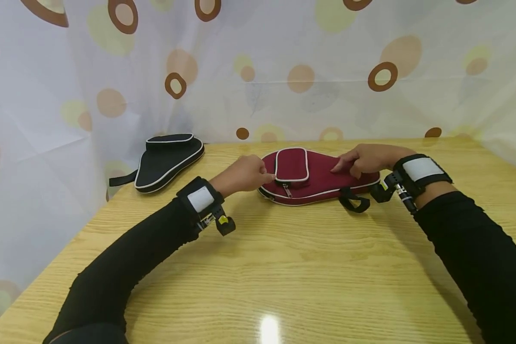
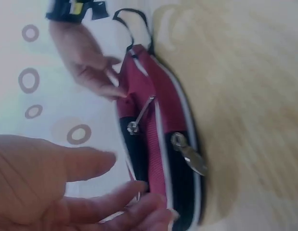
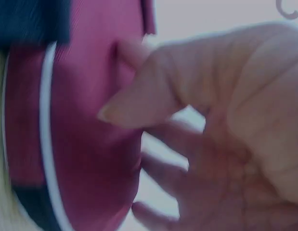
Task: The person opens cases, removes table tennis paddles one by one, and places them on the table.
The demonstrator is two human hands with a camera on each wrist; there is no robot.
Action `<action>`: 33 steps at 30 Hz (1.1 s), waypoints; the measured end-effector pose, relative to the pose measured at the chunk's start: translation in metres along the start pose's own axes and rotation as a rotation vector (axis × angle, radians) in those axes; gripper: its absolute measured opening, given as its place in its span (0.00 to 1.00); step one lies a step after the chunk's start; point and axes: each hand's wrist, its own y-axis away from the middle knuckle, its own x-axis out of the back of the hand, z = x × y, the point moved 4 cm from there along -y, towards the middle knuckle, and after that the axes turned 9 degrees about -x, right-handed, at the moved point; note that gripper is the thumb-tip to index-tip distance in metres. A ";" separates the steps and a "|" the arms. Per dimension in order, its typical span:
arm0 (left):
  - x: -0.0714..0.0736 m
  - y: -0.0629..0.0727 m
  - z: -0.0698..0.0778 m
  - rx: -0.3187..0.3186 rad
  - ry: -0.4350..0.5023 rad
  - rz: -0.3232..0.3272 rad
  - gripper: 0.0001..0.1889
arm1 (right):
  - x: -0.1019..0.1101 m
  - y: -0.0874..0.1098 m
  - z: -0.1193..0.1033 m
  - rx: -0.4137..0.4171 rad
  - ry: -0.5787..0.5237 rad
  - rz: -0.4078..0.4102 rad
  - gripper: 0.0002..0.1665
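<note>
A dark red table tennis racket case [image 1: 322, 167] with white piping lies on the table, its pocket [image 1: 292, 165] upward. Close to the case's rounded left end is my left hand [image 1: 247, 174]. In the left wrist view its thumb [image 2: 91, 163] stands apart from the fingers, which reach the case's edge. Two metal zipper pulls, one on the pocket [image 2: 141, 115] and one on the main zipper [image 2: 189, 154], show there. My right hand [image 1: 367, 157] presses on the narrow end. Its thumb [image 3: 134, 106] lies over the red fabric, and its other fingers meet the far edge.
A black case [image 1: 167, 165] of similar shape, with white piping and a strap [image 1: 123, 179], lies at the table's back left. The red case's black strap loop [image 1: 354, 200] hangs toward the front. A spotted curtain [image 1: 258, 71] stands behind the wooden table [image 1: 284, 258].
</note>
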 end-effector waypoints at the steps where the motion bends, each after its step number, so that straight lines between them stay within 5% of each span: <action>1: -0.002 0.004 -0.001 0.016 -0.008 -0.018 0.31 | 0.001 0.000 -0.004 -0.001 0.017 0.025 0.29; 6: -0.016 0.014 0.000 0.026 -0.071 -0.112 0.30 | 0.001 -0.001 -0.033 -0.055 0.122 0.202 0.19; 12: -0.026 0.015 0.010 0.031 -0.116 -0.114 0.17 | -0.014 -0.016 -0.082 -0.166 0.109 0.256 0.40; 17: -0.026 0.015 0.011 0.064 -0.160 -0.089 0.24 | -0.031 -0.033 -0.109 -0.280 0.113 0.248 0.52; 28: -0.019 0.011 0.005 0.066 -0.185 -0.085 0.22 | -0.041 -0.046 -0.115 -0.335 0.170 0.230 0.47; 31: -0.005 0.007 -0.010 0.104 -0.162 -0.084 0.16 | -0.039 -0.045 -0.111 -0.351 0.160 0.212 0.48; 33: 0.009 0.006 -0.030 0.159 -0.164 -0.060 0.21 | -0.039 -0.044 -0.110 -0.349 0.161 0.206 0.46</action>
